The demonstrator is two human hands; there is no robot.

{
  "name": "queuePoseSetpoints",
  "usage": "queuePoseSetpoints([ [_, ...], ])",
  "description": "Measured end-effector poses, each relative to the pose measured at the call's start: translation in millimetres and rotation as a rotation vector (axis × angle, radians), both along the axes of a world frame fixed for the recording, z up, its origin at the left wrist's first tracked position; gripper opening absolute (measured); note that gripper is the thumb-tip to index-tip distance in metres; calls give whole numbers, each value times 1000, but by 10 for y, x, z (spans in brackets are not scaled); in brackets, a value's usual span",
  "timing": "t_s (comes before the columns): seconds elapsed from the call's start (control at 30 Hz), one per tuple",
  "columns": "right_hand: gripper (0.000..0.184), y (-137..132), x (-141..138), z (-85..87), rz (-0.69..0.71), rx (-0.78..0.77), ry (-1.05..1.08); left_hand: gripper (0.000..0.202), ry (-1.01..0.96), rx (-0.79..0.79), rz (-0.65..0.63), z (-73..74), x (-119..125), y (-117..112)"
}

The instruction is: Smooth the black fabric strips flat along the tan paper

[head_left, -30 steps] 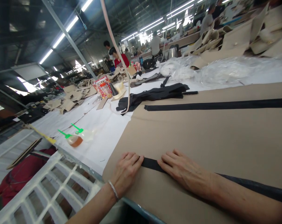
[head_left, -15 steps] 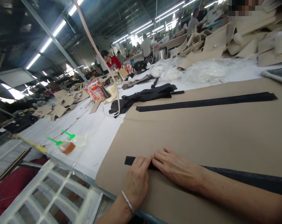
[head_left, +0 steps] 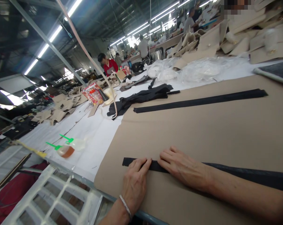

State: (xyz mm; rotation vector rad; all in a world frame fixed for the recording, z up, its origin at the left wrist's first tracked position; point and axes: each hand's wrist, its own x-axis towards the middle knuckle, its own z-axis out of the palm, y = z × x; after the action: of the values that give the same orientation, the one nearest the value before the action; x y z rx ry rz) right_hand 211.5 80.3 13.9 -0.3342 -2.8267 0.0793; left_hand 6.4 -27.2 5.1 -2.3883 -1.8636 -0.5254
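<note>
A long black strip [head_left: 154,166] lies along the near part of a large tan sheet [head_left: 202,132], running from its left end out past my right forearm. My left hand [head_left: 135,179] is closed on the strip close to that left end, thumb and fingertips pressed together at its edge. To the right of it, my right hand [head_left: 182,165] has its curled fingertips on the same strip; its thumb is hidden. Between the two hands a short stretch of strip shows. A second black strip [head_left: 199,100] rests flat farther back on the sheet.
Two bottles with green nozzles, one holding amber liquid [head_left: 67,151], lie on the white table cover [head_left: 94,137] at left. A black fabric pile [head_left: 141,97], a hanging hose [head_left: 94,64] and plastic bags [head_left: 199,72] are behind. Tan pieces heap up at back right. A person in red works beyond.
My right hand has slid a little to the right along the strip, widening the gap between my hands. My left hand stays near the strip's left end. The view has shifted slightly.
</note>
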Motion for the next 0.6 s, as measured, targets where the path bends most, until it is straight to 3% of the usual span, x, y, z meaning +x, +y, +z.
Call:
queuePoseSetpoints([
  [0.6, 12, -10, 153, 0, 17, 66, -17, 63, 166, -64, -15, 17, -2, -21],
])
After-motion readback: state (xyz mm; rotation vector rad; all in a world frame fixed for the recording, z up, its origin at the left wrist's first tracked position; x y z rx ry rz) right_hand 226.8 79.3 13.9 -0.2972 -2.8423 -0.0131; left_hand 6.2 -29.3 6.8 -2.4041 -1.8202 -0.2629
